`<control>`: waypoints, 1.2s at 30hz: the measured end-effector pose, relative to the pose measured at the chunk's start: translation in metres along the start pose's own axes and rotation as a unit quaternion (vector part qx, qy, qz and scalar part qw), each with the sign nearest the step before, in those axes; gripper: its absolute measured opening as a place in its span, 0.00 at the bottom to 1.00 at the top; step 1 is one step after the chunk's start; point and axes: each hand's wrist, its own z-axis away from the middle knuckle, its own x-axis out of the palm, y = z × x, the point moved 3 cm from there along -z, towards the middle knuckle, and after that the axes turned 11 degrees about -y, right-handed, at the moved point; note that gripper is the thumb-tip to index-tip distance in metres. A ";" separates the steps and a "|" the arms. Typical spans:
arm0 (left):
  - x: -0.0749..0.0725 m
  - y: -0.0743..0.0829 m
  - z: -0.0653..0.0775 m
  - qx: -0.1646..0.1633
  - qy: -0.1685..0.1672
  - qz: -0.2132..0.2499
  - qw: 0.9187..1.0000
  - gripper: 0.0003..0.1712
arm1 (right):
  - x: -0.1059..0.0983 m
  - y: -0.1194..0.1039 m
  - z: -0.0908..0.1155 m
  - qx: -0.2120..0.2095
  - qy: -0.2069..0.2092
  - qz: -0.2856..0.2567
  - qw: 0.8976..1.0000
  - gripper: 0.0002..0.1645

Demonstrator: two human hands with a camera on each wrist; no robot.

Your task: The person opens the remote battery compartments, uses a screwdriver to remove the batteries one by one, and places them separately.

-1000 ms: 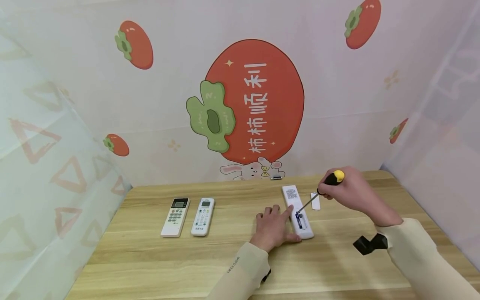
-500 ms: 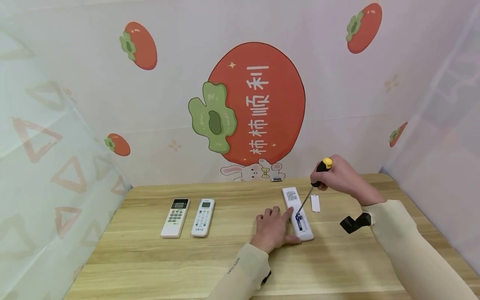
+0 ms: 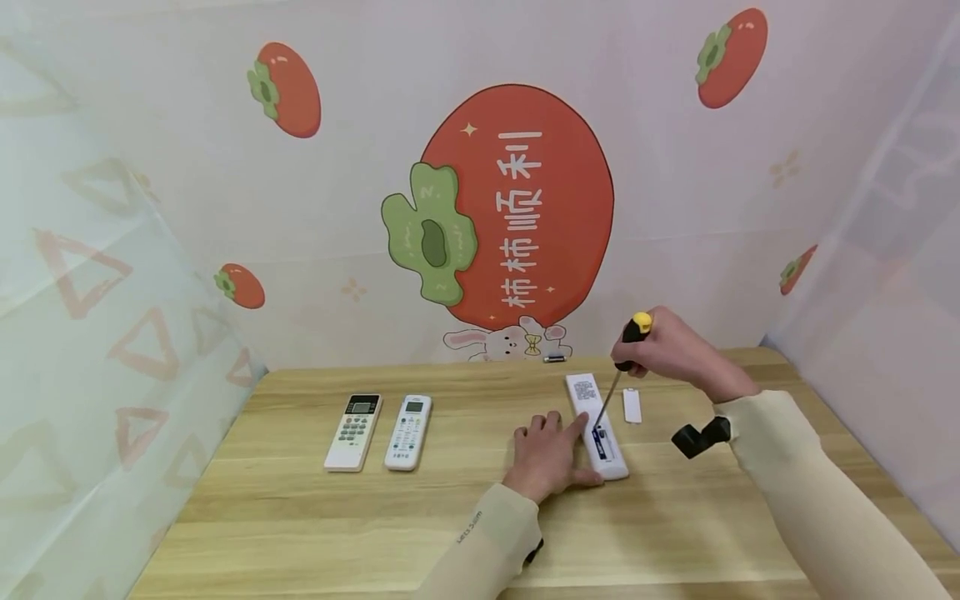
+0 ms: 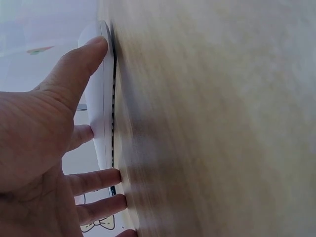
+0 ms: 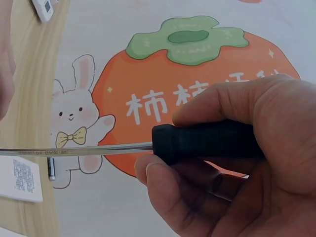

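Observation:
A white remote control (image 3: 588, 405) lies face down on the table, its battery compartment uncovered with a blue battery (image 3: 601, 445) inside. Along its left edge my left hand (image 3: 546, 457) steadies it, thumb and index finger touching the side. The left wrist view shows the thumb (image 4: 74, 71) against the remote's edge and the other fingers extended, tips at the tabletop. My right hand (image 3: 667, 348) grips the black handle of a screwdriver (image 5: 207, 140) with a yellow end. Its metal shaft slants down, the tip at the upper end of the battery.
A small white battery cover (image 3: 632, 406) lies right of the remote. Behind it, a loose battery (image 3: 553, 359) sits by the back edge of the wooden table (image 3: 465, 517). Two more remotes, one with a black top (image 3: 354, 433) and one white (image 3: 408, 433), lie face up at left.
My right hand has moved left and slightly up, bringing the screwdriver steeper while its tip stays at the battery. My left hand holds its place on the remote.

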 end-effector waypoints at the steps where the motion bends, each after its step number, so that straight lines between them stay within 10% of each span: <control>1: 0.000 0.000 0.000 -0.002 -0.001 0.000 1.000 0.54 | 0.001 0.000 0.000 -0.001 -0.002 0.003 1.000 0.06; 36: 0.001 0.003 0.003 -0.012 -0.008 0.006 1.000 0.55 | -0.015 0.026 -0.033 0.059 0.007 -0.018 0.998 0.15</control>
